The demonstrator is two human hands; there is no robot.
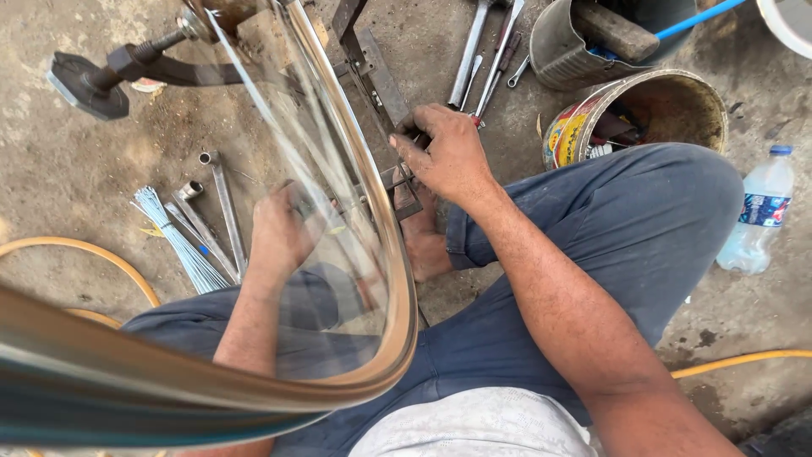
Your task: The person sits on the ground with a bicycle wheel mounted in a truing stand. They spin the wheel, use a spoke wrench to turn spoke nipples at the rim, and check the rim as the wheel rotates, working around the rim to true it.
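I sit on a concrete floor in blue trousers with a bare foot (pixel 423 241) showing. A large metal wheel rim (pixel 385 220) blurs across the left of the head view, spinning or moving fast. My right hand (pixel 444 152) is closed on a small tool or fitting at the rim's edge, beside a metal stand (pixel 372 72). My left hand (pixel 283 233) shows through the blurred rim, fingers curled near the rim's inner side. What it holds is hidden by the blur.
A bundle of thin spokes (pixel 182 241) and metal sockets (pixel 207 199) lie at the left. Wrenches (pixel 482 51) lie at the top. Two tins (pixel 643 110) hold tools at upper right. A plastic water bottle (pixel 757 211) stands at right. A yellow hose (pixel 80 250) curves along the floor.
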